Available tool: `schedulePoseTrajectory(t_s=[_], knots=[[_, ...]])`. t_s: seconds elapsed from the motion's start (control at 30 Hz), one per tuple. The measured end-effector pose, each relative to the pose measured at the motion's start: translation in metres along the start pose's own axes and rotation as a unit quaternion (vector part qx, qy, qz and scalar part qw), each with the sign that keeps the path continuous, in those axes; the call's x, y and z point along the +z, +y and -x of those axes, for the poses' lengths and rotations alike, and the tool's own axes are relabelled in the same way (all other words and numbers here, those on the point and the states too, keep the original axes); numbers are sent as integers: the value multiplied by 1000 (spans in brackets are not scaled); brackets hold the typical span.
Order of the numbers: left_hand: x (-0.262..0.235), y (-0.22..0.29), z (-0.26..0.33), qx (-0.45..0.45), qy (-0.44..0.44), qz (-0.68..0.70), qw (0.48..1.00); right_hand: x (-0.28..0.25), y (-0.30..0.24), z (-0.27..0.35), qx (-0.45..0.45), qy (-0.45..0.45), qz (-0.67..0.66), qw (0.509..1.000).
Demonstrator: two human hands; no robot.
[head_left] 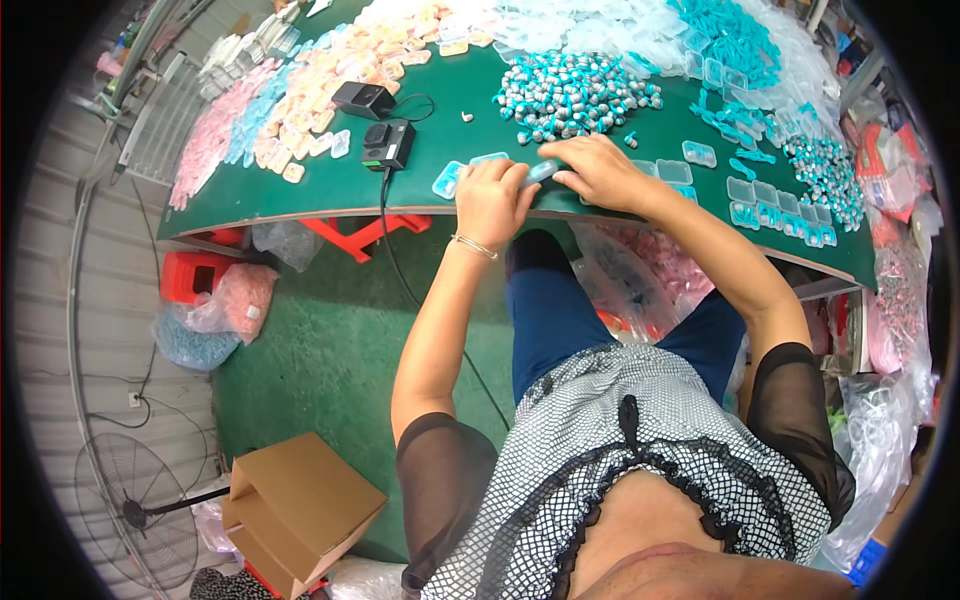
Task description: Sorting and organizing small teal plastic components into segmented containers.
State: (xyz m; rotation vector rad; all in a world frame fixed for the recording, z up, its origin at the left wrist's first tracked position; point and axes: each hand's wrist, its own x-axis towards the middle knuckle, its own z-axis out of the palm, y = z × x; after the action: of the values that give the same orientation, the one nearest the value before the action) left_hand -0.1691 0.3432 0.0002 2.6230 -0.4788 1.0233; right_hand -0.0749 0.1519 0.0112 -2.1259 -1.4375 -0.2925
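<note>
At the near edge of the green table, both my hands close on one small clear plastic case (541,173) with something blue inside. My left hand (490,203) grips its left end, and my right hand (597,172) pinches the right end. Fingers cover much of it. Beside my left hand lies a similar blue-filled case (447,180), with another partly behind the knuckles. Just right of my right hand are open cases (674,172) with clear lids. Beyond my hands rises a pile of small grey-and-teal round pieces (570,92).
Two black power boxes (388,145) with a cable stand left on the green table (330,190). Orange cases (340,75) heap behind them; teal pieces (735,40) pile far right. Open cases (780,212) line the right edge. A cardboard box (305,500) and a fan (135,510) stand lower left.
</note>
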Motion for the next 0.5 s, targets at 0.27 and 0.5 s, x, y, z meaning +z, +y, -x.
schedulePoseTrajectory(t_s=[0.27,0.5], knots=[[-9,-6,1,-6,-57,-144,988,-42,24,19,124,7,7,992],[9,39,-8,14,-23,-39,999,-33,26,39,166,-22,164,972]])
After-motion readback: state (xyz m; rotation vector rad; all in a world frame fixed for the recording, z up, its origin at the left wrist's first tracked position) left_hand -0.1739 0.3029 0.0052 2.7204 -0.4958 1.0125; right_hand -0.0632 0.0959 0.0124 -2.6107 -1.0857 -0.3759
